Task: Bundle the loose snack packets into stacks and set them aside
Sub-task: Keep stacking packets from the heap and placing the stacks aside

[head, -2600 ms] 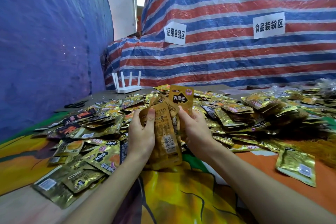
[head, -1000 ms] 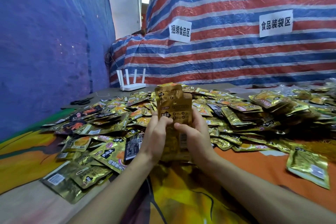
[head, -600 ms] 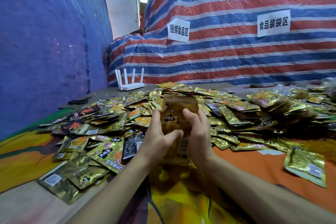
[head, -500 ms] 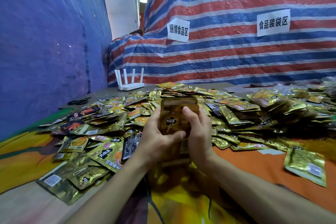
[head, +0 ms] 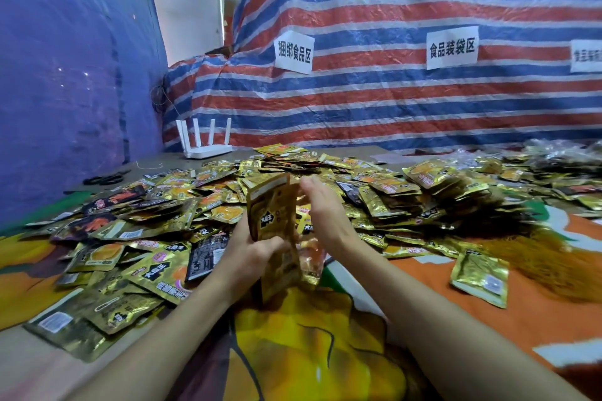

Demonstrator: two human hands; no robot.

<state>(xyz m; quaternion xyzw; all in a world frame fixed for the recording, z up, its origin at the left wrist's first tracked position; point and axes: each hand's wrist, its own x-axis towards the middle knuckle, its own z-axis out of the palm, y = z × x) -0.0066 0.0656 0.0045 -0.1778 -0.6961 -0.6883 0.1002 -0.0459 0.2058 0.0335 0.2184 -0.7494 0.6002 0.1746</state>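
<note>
Head view, single entry.

- Stack of snack packets: gold foil, held upright on its short edge in the near centre, above the printed cloth that covers the counter. The facing packet shows a black label.
- Left hand: fingers and thumb curled round the lower half of the stack, gripping it from the left.
- Right hand: fingers straight and together, pointing up, palm turned toward the stack's right edge and just beside it. Whether it touches cannot be told.
- Loose snack packets: a wide heap of gold and a few black packets, spread from the near left across the counter to the far right, behind and on both sides of the hands.
- Single gold packet: lies flat on the orange part of the cloth, near right, apart from the heap.
- Blurred brown-orange mass: right of the heap. What it is cannot be told.
- White router: four upright antennas, far left on the counter.
- Black scissors: flat on the counter, left of the heap and nearer than the router.
- Striped tarp: red, blue and white, hangs behind the counter and carries three paper signs with printed characters.
- Blue tarp: covers the left side.
</note>
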